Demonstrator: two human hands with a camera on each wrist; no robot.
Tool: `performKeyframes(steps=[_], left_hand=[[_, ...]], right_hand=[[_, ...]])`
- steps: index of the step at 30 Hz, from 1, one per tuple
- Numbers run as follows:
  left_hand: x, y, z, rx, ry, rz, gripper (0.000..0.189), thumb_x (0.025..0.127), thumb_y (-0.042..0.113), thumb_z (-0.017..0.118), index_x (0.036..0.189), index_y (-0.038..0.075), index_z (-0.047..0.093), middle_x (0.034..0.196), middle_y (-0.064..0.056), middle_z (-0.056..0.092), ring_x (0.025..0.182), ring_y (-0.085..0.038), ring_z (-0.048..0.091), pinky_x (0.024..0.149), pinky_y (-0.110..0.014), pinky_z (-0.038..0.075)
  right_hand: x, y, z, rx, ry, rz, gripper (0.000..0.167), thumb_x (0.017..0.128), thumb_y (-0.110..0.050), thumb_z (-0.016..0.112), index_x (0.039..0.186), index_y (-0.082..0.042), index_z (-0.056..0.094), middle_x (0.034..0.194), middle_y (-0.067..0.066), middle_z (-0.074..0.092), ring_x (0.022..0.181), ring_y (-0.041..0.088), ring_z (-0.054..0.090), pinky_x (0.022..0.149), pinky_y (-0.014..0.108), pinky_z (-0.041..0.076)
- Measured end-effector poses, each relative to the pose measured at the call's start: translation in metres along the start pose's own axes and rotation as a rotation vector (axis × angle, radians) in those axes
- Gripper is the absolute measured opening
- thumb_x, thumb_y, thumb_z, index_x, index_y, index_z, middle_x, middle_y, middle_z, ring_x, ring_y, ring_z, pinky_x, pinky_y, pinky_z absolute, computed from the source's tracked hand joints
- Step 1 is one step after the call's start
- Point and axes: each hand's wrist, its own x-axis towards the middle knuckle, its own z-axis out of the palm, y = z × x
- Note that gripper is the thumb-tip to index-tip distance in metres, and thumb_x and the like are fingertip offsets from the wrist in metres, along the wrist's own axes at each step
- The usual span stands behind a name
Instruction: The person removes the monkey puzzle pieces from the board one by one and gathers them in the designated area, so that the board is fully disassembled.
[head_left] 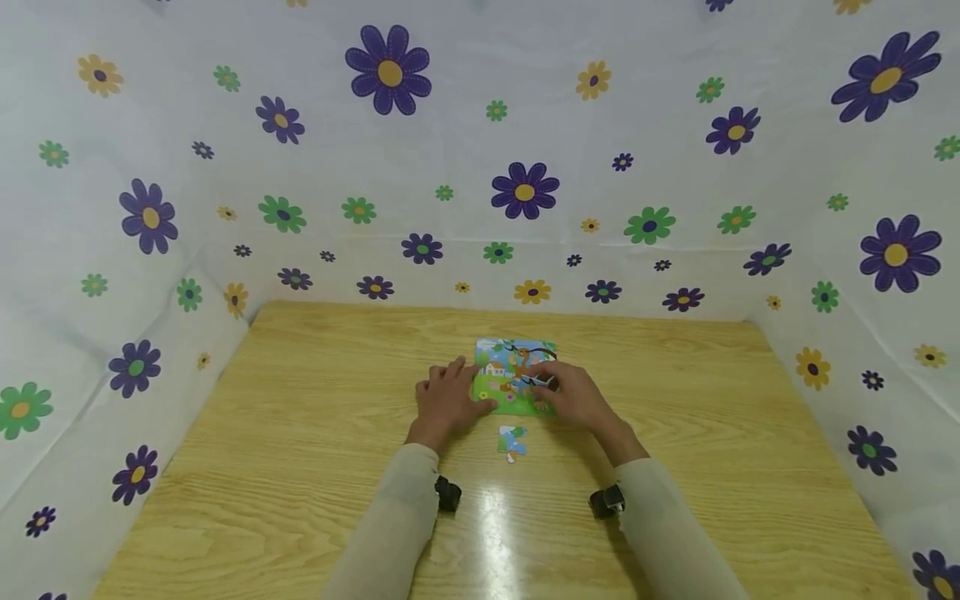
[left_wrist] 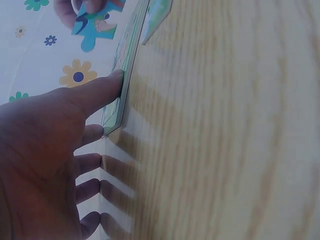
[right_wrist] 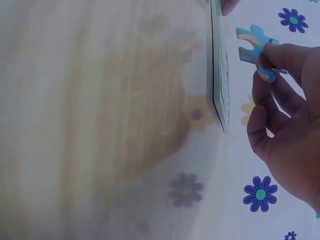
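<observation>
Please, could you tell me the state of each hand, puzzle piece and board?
Puzzle board, flat on table
Left hand, touching board's edge
Right hand, pinching one piece
Held piece, clear of the board
Loose piece, on table, apart from board

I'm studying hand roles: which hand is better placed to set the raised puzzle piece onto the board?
Probably the right hand: it pinches the puzzle piece over the board. The left hand touches the board's edge without holding a piece, so it seems better suited to steadying.
</observation>
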Motion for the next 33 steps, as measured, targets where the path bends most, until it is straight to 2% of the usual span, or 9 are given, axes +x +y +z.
performKeyframes(steps=[13,20,27,33], left_hand=[[-0.001,-0.001,0.000,-0.027,0.006,0.001,0.074,0.085,0.063,0.061,0.148,0.030,0.039,0.161,-0.001,0.025,0.141,-0.035,0.027,0.105,-0.062,0.026],[-0.001,-0.001,-0.002,-0.019,0.004,0.001,0.075,0.086,0.063,0.060,0.149,0.030,0.038,0.161,0.000,0.024,0.141,-0.034,0.027,0.106,-0.061,0.026],[-0.002,0.000,-0.003,-0.027,0.000,0.003,0.074,0.086,0.062,0.060,0.149,0.029,0.039,0.161,-0.001,0.024,0.141,-0.034,0.026,0.106,-0.061,0.025],[-0.001,0.000,-0.002,-0.016,-0.014,0.000,0.074,0.086,0.062,0.060,0.149,0.030,0.038,0.161,-0.001,0.023,0.141,-0.035,0.026,0.106,-0.061,0.025]], right_hand=[[-0.022,0.005,-0.004,-0.014,-0.125,-0.009,0.019,0.091,-0.011,0.065,0.109,-0.018,0.069,0.093,-0.002,0.069,0.078,0.008,0.058,0.071,0.028,0.048],[-0.031,0.006,-0.006,-0.015,-0.209,0.033,0.016,0.090,-0.010,0.066,0.104,-0.016,0.069,0.095,-0.003,0.069,0.080,0.008,0.060,0.073,0.028,0.049],[-0.037,0.005,-0.006,-0.029,-0.238,0.046,0.016,0.086,-0.011,0.070,0.103,-0.012,0.070,0.091,-0.003,0.066,0.078,0.009,0.057,0.069,0.026,0.048],[-0.042,0.006,-0.004,-0.013,-0.256,0.031,0.017,0.086,-0.010,0.070,0.103,-0.011,0.072,0.092,-0.002,0.065,0.082,0.008,0.059,0.072,0.026,0.050]])
